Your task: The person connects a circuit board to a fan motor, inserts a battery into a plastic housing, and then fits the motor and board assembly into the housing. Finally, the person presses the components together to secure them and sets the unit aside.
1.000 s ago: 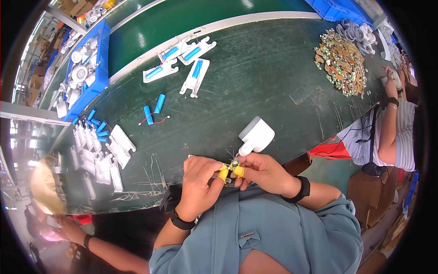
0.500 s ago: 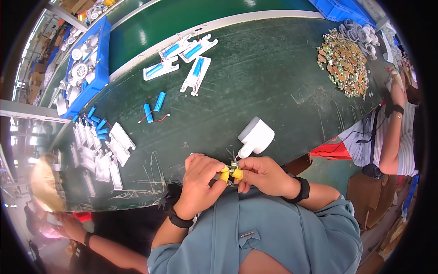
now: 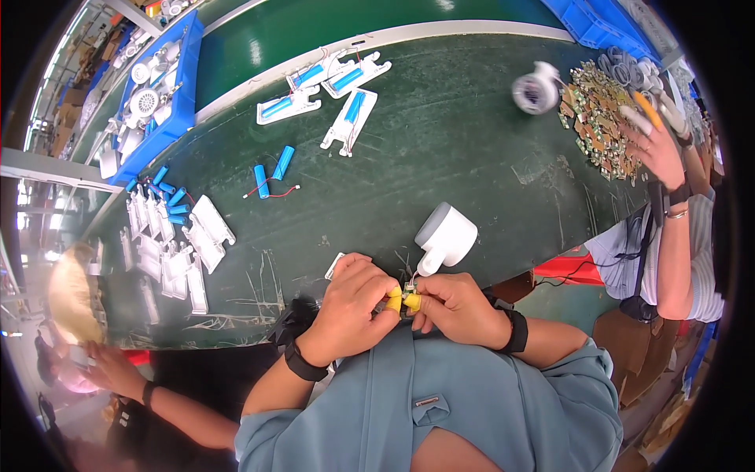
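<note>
Small circuit board [image 3: 409, 294] pinched between both hands, right at the near edge of the dark green table [image 3: 472, 157], close against the chest. Thin wires running from it up to a white round housing [image 3: 446, 236] lying on the table just beyond the hands. Left hand [image 3: 350, 303] curled nearly closed, yellow-capped fingertips [image 3: 394, 300] pressed on the board's left side. Right hand [image 3: 452, 311] likewise curled tight, a yellow-capped fingertip [image 3: 413, 302] gripping the board from the right. Black band on each wrist. A small white flat piece [image 3: 334, 266] peeking out just past the left hand's knuckles.

Farther out on the table: two loose blue batteries [image 3: 271, 171] with thin wires, side by side. Near the far edge, several white holders [image 3: 346, 118] fitted with blue batteries. To the left, a cluster of white plastic parts [image 3: 177, 248] and more blue batteries. Blue bin [image 3: 157, 86] with white round parts at the upper left. On the right, a heap of small circuit boards [image 3: 602, 118], a second white housing [image 3: 535, 88] beside it, blurred, and another person's hand [image 3: 657, 145] with yellow fingertip caps resting at the heap. Another person's forearm [image 3: 169, 397] at the lower left.
</note>
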Tool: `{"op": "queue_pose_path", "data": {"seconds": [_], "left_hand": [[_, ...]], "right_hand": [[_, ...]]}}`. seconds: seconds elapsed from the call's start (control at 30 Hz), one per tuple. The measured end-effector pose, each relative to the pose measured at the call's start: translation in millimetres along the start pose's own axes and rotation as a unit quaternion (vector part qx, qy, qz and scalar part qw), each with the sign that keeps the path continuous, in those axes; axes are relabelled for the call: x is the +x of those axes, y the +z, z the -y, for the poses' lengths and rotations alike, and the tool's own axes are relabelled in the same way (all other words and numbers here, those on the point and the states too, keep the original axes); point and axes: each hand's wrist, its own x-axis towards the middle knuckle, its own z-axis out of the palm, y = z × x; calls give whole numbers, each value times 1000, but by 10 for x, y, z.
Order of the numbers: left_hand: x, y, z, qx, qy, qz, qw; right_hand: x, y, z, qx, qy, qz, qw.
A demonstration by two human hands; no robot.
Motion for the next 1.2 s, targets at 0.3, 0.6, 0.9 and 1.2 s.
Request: {"op": "queue_pose_path", "data": {"seconds": [0.3, 0.6, 0.9, 1.2], "left_hand": [[48, 2, -6, -16, 17, 15, 1000], [25, -98, 18, 27, -15, 66, 997], [80, -95, -20, 45, 1, 98, 994], [59, -82, -43, 45, 19, 96, 994]], "right_hand": [[14, 1, 21, 8, -6, -7, 1000], [2, -136, -61, 57, -13, 98, 993], [58, -169, -6, 205, 120, 83, 968], [85, -143, 45, 151, 137, 91, 975]]}}
